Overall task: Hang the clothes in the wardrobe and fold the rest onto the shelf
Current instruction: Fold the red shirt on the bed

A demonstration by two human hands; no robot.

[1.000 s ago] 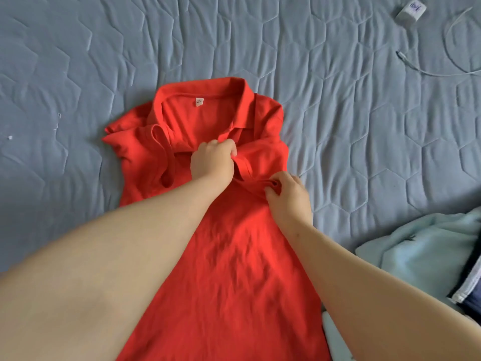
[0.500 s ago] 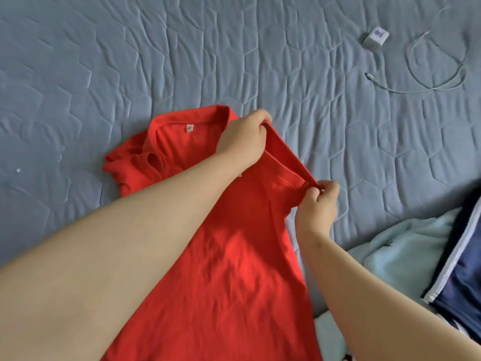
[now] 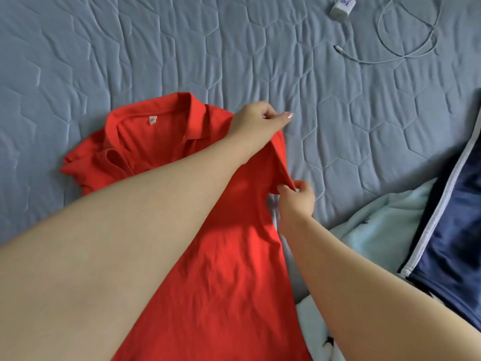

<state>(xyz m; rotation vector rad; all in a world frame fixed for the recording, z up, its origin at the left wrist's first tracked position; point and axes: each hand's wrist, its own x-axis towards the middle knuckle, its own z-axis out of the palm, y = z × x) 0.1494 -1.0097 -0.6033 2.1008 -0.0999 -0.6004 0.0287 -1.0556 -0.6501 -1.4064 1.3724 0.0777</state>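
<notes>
The shirt (image 3: 234, 256) lies face-up on the bed (image 3: 130, 48), one sleeve (image 3: 280, 160) stretched between the hands. The left hand (image 3: 256, 121) grips it at the shoulder and the right hand (image 3: 296, 198) pinches its hem. To fold well, I judge both should hold that edge taut and lay the sleeve straight across the chest, then flatten the bunched far side likewise.

One red shirt (image 3: 234, 256) lies mid-frame. There are two hands on it: left hand (image 3: 256, 121) and right hand (image 3: 296, 198). At upper right are one charger (image 3: 341, 6) and one cable (image 3: 337, 48). At the right edge are one pale blue garment (image 3: 377, 230) and one navy garment (image 3: 458, 230). One quilt (image 3: 130, 48) lies beneath.
</notes>
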